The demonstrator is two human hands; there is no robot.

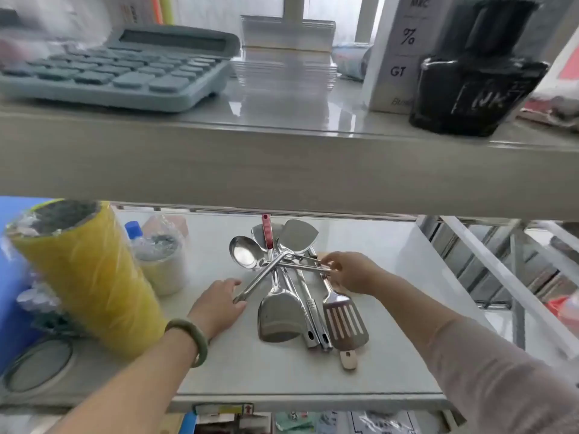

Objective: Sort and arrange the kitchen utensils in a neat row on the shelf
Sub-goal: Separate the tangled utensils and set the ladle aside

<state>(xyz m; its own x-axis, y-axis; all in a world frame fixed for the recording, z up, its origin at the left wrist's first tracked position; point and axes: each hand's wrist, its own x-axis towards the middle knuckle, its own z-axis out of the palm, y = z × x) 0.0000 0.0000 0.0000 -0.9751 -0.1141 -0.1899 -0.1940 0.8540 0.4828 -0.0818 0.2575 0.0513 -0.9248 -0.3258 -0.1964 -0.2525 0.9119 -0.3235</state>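
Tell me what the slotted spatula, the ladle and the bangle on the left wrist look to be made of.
Slotted spatula: polished metal, likely stainless steel; bright reflections.
Ladle: the same shiny metal; mirror-like bowl.
Bangle: smooth pale green, possibly jade or glass; unclear.

Before me a pale upper shelf (282, 164) spans the view; daylight glares off its glossy top, white racking (488, 264) at my right

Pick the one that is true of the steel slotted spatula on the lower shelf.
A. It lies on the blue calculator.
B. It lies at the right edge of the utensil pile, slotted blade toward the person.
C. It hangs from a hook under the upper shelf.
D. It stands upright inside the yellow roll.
B: the steel slotted spatula lies flat on the white lower shelf, rightmost in the pile, blade nearest the camera.
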